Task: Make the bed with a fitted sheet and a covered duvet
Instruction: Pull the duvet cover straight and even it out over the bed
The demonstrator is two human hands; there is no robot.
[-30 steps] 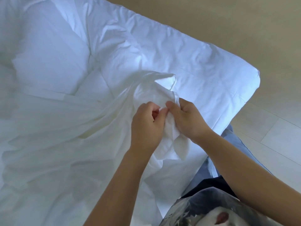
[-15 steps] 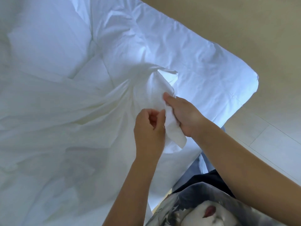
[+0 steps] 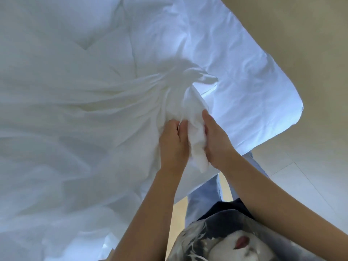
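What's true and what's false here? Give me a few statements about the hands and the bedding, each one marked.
1. The left hand and the right hand both grip the bunched white cover fabric. True.
2. The quilted white duvet is folded into a neat stack. False: the duvet lies spread out and creased.
3. The pale tiled floor shows beside the bed. True.
4. The person wears gloves. False: both hands are bare.
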